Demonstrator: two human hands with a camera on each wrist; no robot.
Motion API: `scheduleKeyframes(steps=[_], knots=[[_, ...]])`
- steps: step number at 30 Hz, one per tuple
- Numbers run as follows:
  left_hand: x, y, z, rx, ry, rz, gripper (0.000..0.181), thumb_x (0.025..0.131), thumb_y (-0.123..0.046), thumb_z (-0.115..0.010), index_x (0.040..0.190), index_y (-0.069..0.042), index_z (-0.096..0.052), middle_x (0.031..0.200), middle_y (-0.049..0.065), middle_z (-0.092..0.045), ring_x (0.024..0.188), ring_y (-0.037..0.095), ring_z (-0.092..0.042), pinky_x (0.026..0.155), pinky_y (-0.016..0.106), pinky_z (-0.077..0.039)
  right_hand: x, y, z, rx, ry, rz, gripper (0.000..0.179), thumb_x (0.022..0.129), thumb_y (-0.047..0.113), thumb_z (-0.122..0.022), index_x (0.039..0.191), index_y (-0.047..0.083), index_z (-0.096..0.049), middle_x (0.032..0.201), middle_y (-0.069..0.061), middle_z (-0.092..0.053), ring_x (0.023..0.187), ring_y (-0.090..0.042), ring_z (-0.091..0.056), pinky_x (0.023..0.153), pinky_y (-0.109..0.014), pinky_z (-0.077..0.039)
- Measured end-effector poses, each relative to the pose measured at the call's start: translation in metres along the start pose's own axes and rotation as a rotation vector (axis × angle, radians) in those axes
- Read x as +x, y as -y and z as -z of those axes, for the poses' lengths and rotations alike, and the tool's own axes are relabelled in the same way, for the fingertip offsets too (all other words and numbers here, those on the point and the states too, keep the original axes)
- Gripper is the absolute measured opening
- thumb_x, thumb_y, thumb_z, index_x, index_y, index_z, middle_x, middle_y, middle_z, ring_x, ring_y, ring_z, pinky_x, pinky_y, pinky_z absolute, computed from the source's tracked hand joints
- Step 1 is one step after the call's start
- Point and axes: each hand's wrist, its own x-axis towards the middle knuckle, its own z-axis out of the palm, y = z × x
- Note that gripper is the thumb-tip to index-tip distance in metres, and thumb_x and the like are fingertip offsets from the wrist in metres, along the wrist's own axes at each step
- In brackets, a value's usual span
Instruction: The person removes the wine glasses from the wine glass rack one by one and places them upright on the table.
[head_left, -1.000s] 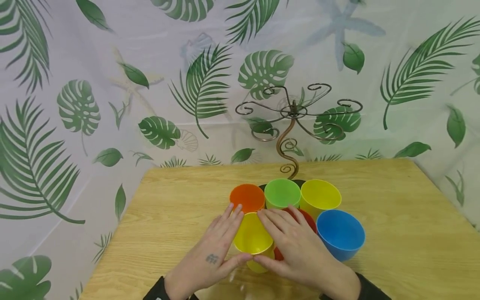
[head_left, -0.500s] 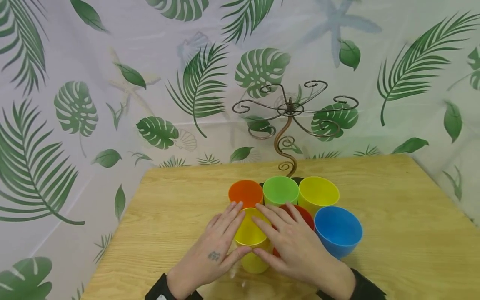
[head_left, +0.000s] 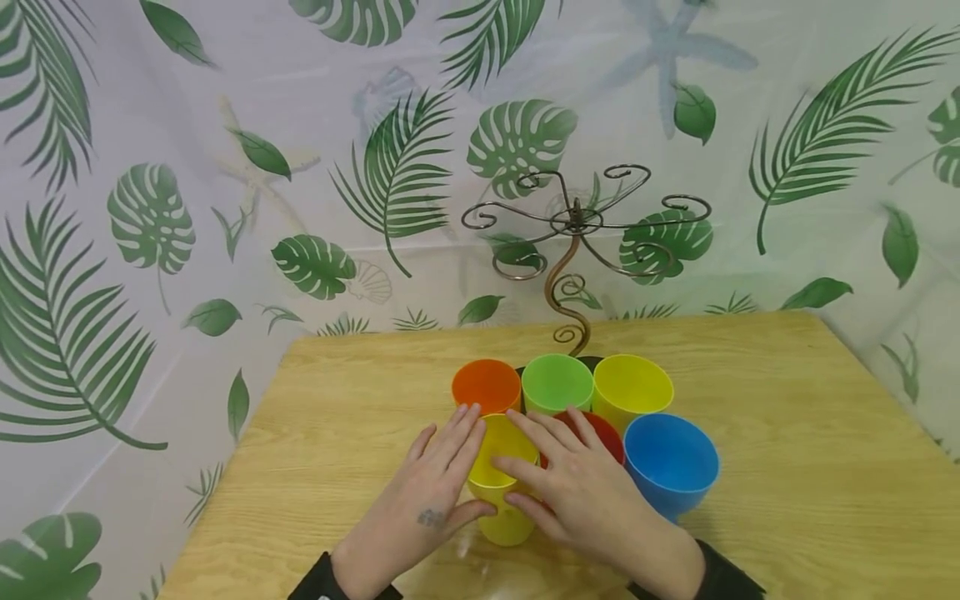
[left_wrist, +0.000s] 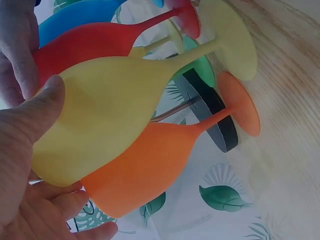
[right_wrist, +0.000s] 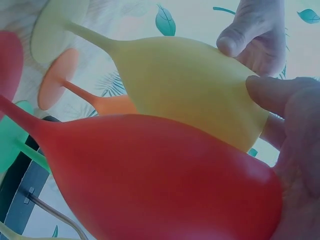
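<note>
A yellow plastic goblet (head_left: 497, 435) stands at the front left of a cluster, its stem and round foot visible in the left wrist view. My left hand (head_left: 420, 512) lies along its left side, fingers straight, thumb near the bowl. On the other side is my right hand (head_left: 592, 492), fingers spread, one crossing the goblet's mouth. Its thumb is close to the bowl in the right wrist view. A red goblet (right_wrist: 165, 175) stands beneath the right hand, partly hidden in the head view. Beyond the left fingertips is an orange goblet (left_wrist: 145, 165), close against the yellow one.
A green goblet (head_left: 557, 382) and another yellow goblet (head_left: 633, 383) stand in the back row. To the right is a blue goblet (head_left: 671, 454). Behind them rises a curled metal rack (head_left: 576, 221) on a black base (left_wrist: 210, 112). All stand on a wooden table (head_left: 360, 400).
The right hand's fingers have spread, one finger shifting left over the front yellow goblet's mouth. The thumbs have drawn slightly apart. The goblets keep their arrangement; the head view has shifted a little.
</note>
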Motion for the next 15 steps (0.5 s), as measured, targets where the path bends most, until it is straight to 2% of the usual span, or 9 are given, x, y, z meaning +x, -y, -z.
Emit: scheduleKeyframes(steps=[4, 10, 13, 15], knots=[[0.0, -0.0006, -0.0001, 0.037, -0.005, 0.003, 0.093, 0.083, -0.049, -0.08, 0.152, 0.001, -0.044, 0.162, 0.018, -0.038, 0.151, 0.025, -0.035, 0.111, 0.055, -0.044, 0.0009, -0.0003, -0.0005, -0.012, 0.001, 0.008, 0.039, 0.092, 0.045, -0.073, 0.128, 0.028, -0.071, 0.152, -0.012, -0.053, 0.136, -0.036, -0.051, 0.111, -0.071, -0.036], [0.0004, -0.0009, 0.0015, 0.026, 0.017, 0.017, 0.094, 0.084, -0.049, -0.08, 0.154, 0.001, -0.041, 0.163, 0.016, -0.036, 0.152, 0.024, -0.033, 0.113, 0.055, -0.042, -0.0008, 0.0005, 0.0012, 0.033, 0.011, -0.013, 0.048, 0.09, 0.045, -0.075, 0.133, 0.025, -0.067, 0.153, -0.01, -0.052, 0.138, -0.036, -0.049, 0.112, -0.071, -0.033], [0.0002, -0.0011, 0.0025, 0.004, 0.03, 0.032, 0.099, 0.085, -0.048, -0.08, 0.157, 0.002, -0.034, 0.164, 0.016, -0.035, 0.152, 0.024, -0.033, 0.114, 0.055, -0.041, -0.0026, 0.0008, 0.0016, 0.09, -0.044, -0.021, 0.05, 0.089, 0.042, -0.078, 0.133, 0.023, -0.067, 0.151, -0.008, -0.054, 0.137, -0.033, -0.051, 0.111, -0.071, -0.035], [0.0005, -0.0008, 0.0028, -0.016, 0.036, 0.042, 0.102, 0.084, -0.048, -0.081, 0.158, 0.002, -0.03, 0.164, 0.016, -0.035, 0.152, 0.023, -0.033, 0.114, 0.056, -0.041, -0.0033, 0.0008, 0.001, 0.128, -0.119, -0.017, 0.049, 0.086, 0.038, -0.081, 0.131, 0.022, -0.068, 0.148, -0.006, -0.057, 0.135, -0.029, -0.054, 0.109, -0.07, -0.037]])
